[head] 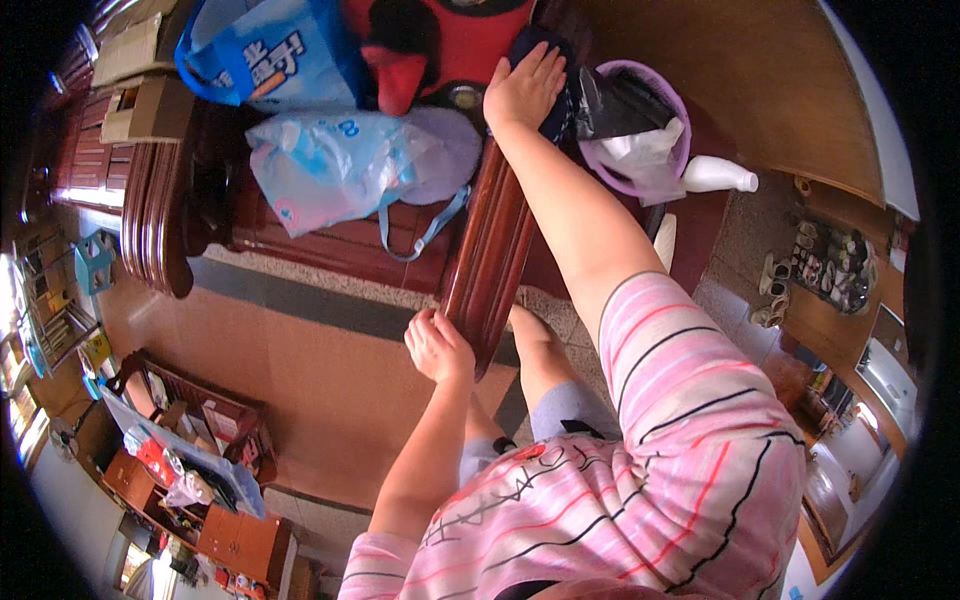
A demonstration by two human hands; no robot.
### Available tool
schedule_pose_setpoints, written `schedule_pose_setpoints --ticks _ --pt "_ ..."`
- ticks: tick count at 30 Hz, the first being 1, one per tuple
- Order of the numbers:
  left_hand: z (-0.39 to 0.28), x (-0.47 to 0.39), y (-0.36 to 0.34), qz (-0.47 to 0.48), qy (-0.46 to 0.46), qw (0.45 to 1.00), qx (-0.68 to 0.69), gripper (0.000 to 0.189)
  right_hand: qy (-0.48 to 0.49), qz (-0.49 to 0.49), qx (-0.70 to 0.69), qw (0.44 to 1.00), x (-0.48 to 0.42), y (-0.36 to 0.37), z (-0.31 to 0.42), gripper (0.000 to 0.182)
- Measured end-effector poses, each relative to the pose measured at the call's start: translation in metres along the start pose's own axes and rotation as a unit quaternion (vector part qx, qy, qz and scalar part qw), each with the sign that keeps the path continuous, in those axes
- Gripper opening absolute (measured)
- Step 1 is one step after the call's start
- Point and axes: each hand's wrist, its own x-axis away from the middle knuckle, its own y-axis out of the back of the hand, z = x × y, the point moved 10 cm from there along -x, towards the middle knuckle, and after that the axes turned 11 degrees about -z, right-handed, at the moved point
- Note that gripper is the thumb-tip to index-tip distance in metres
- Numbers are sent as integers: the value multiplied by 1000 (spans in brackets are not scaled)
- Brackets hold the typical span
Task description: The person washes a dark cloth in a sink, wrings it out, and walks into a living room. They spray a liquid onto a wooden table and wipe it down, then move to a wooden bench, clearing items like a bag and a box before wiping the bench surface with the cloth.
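Note:
My right hand (525, 86) lies flat, fingers extended, on a dark patterned cloth (559, 124) over the far part of a glossy reddish-brown wooden armrest (491, 247). At the near end of that armrest is my left hand (439, 345), its fingers curled against the side edge. What is under those fingers is hidden. Left of the armrest, on the wooden seat (337, 259), a translucent blue-and-white plastic bag (330, 161) partly covers a lavender cap-like item (442, 154) with a blue strap (424, 240).
A lilac bin (682, 120) with black and white plastic liners stands right of the armrest, beside a white bottle (716, 174). Behind the seat items are a blue printed bag (292, 60) and a red-and-black plush-like object (405, 52). Cardboard boxes (146, 109) sit at left.

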Motion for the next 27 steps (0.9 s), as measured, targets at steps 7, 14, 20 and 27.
schedule_pose_setpoints --ticks 7,14,20,27 --pt "9 1 -2 6 28 998 55 26 87 138 2 987 118 80 28 61" --pt "49 3 2 -64 166 950 255 39 174 272 -96 942 231 187 63 59" --pt "146 15 41 -112 205 924 302 31 350 396 -183 829 337 253 73 52" --pt "290 85 78 -55 305 936 168 32 400 344 -197 826 257 213 92 46"
